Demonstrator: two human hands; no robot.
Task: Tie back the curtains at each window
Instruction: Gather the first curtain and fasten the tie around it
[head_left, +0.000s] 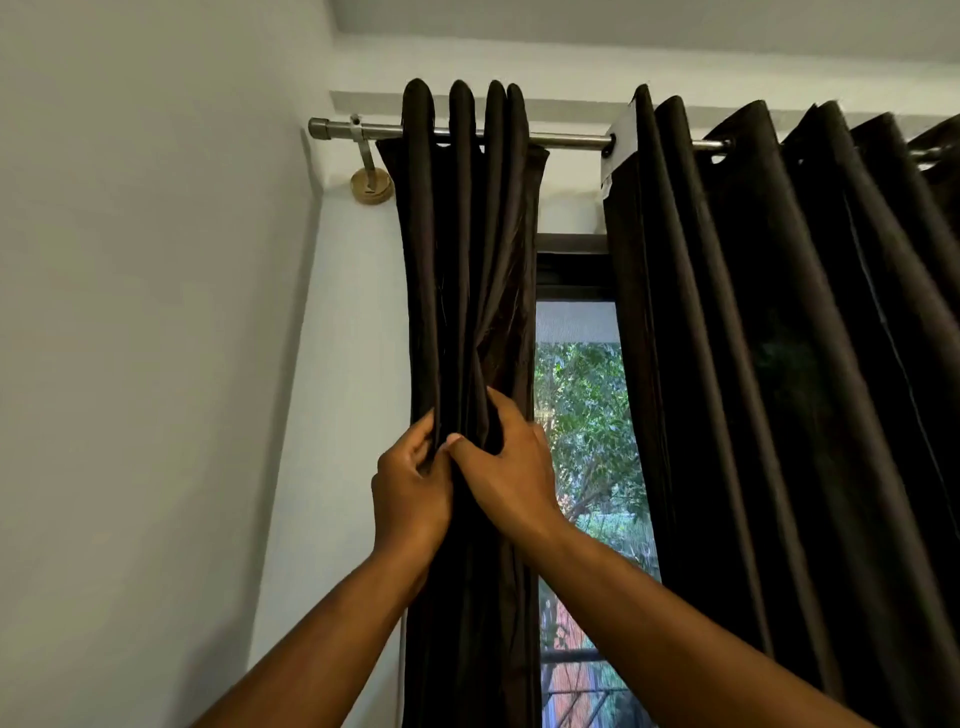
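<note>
Gathering the folds of the left curtain (467, 260), I have both arms raised in front of me, coming up from the 6 o'clock edge of my view. My left hand (410, 493) sits at the outer side of the bunched cloth, fingers curled round its edge and thumb pressed against the folds. My right hand (506, 467) lies just beside it at about 3 o'clock from it, the two thumbs close to touching; its fingers are curled into the cloth and pinch several folds together. So both grips are narrow and full of curtain.

The left curtain hangs as a tight bundle from 12 o'clock down past my hands and out of view at the bottom. At 3 o'clock from my hands a strip of window (587, 415) shows between the two curtains, with green leaves beyond the glass. Farther toward 3 o'clock the right curtain (779, 364) hangs spread in broad folds, well apart from my hands.

Above, at 12 o'clock, both curtains hang from a metal rod (569, 139). Its end rests in a bracket (366, 166) fixed to the wall (156, 312) at about 11 o'clock.
</note>
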